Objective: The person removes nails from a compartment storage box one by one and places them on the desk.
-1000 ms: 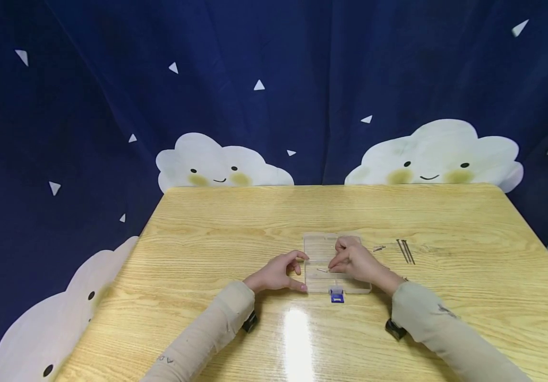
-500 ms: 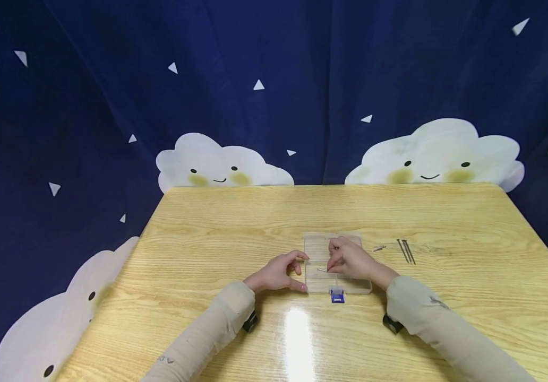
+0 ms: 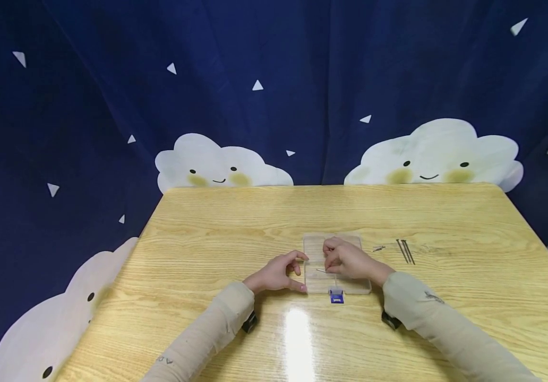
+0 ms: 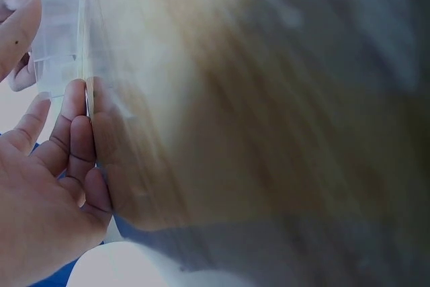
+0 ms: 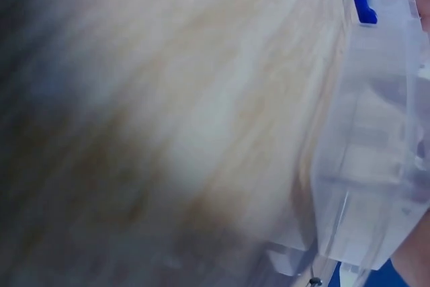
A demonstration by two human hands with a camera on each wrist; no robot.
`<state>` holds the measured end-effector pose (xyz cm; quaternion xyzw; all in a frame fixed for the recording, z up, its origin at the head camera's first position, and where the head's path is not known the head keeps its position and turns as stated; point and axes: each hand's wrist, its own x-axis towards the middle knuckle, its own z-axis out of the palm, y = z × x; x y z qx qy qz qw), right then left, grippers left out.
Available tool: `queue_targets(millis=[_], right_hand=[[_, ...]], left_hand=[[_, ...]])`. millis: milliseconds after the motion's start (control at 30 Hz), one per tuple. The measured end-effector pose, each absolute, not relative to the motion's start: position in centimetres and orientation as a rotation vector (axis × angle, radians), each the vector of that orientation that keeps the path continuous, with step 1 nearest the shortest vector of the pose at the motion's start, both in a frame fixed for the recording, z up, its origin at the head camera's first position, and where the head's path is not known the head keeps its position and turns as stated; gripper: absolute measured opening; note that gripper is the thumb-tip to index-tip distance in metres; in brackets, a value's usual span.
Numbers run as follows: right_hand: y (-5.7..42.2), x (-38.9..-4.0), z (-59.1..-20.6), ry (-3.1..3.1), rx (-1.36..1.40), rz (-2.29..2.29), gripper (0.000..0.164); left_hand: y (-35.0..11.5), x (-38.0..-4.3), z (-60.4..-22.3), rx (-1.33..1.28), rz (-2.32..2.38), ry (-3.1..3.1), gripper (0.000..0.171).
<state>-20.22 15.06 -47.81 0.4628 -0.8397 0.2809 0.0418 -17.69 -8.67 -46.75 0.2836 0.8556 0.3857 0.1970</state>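
Observation:
A clear plastic compartment box [image 3: 313, 284] with a blue latch [image 3: 336, 296] lies with its lid raised on the far side. At its left side is my left hand [image 3: 281, 271], thumb and index finger spread apart, their tips touching the edge. In the left wrist view the other fingers of that hand [image 4: 57, 186] bend loosely near the tabletop. Over the box's middle, my right hand [image 3: 350, 260] pinches a small silver screw [image 3: 320, 270] between thumb and fingertip. Its exact kind is hard to read at this size.
Right of the box lie a few small silver screws [image 3: 378, 248] and, farther right, long dark screws [image 3: 405, 251] side by side. All rest on a wooden table [image 3: 216, 223]. A dark blue curtain [image 3: 236, 106] with clouds hangs behind it.
My right hand has moved slightly left over the box, with the small screw still pinched. The left hand stays where it was.

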Motion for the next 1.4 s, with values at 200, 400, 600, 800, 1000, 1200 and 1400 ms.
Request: queue_targets(millis=[200, 400, 600, 800, 1000, 1200, 1400], right_hand=[[14.9, -20.6, -48.1, -2.461, 1.524, 0.802, 0.013], [14.8, -20.4, -47.6, -2.598, 1.523, 0.769, 0.014], [14.7, -20.0, -47.2, -2.59, 1.556, 0.757, 0.019], [15.0, -19.7, -47.7, -2.532, 1.545, 0.802, 0.019], [15.5, -19.3, -47.5, -2.581, 1.451, 0.968, 0.015], [15.9, -19.1, -47.3, -2.566, 1.373, 1.162, 0.013], [16.4, -18.9, -47.1, -2.612, 1.245, 1.315, 0.011]], left_hand=[[-8.6, -17.7, -46.7, 0.791, 1.071, 2.406, 0.062], [-8.6, -17.7, -46.7, 0.807, 1.065, 2.411, 0.062], [-8.7, -17.7, -46.6, 0.83, 1.069, 2.404, 0.061], [-8.7, -17.8, -46.5, 0.835, 1.066, 2.395, 0.06], [-8.7, -17.8, -46.5, 0.832, 1.063, 2.389, 0.06], [-8.7, -17.9, -46.8, 0.829, 1.069, 2.394, 0.059], [-8.7, -17.8, -47.0, 0.821, 1.076, 2.4, 0.06]])
